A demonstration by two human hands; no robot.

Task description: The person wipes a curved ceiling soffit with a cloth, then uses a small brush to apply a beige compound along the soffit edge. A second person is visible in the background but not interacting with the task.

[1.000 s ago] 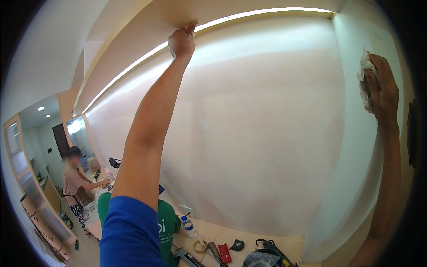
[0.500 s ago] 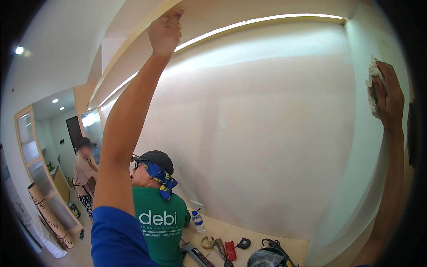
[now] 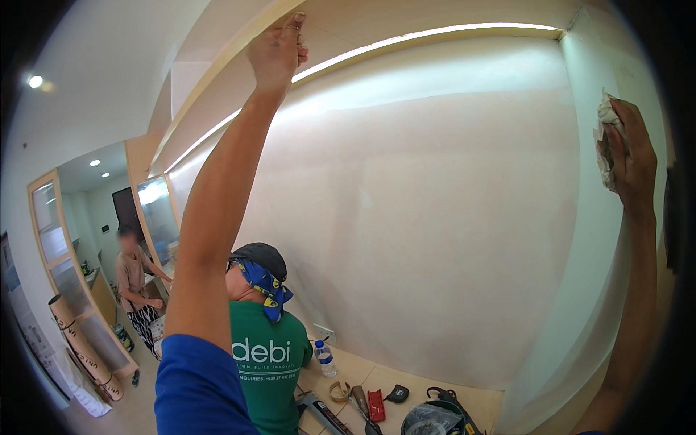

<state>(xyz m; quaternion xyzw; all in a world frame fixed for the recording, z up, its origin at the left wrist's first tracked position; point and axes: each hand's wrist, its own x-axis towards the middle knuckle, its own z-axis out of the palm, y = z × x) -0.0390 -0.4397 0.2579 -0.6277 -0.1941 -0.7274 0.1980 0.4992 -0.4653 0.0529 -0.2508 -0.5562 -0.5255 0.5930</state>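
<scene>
A crumpled whitish cloth or paper (image 3: 602,141) is gripped between the thumb and fingers of the right hand (image 3: 634,152), raised at the pale side wall (image 3: 587,210); whether the wall is touched cannot be told. The left hand (image 3: 278,54) is lifted to the underside of an overhead panel (image 3: 428,13), its fingers curled; whether anything is held in it cannot be told. Beside that panel, the broad back wall (image 3: 435,217) is lit by a light strip (image 3: 435,32). Below, on a wooden counter (image 3: 467,399), a bottle (image 3: 325,360), a tape roll (image 3: 339,392), a red tool (image 3: 375,406) and a tape measure (image 3: 397,394) are set out near a person in a green shirt (image 3: 264,377).
</scene>
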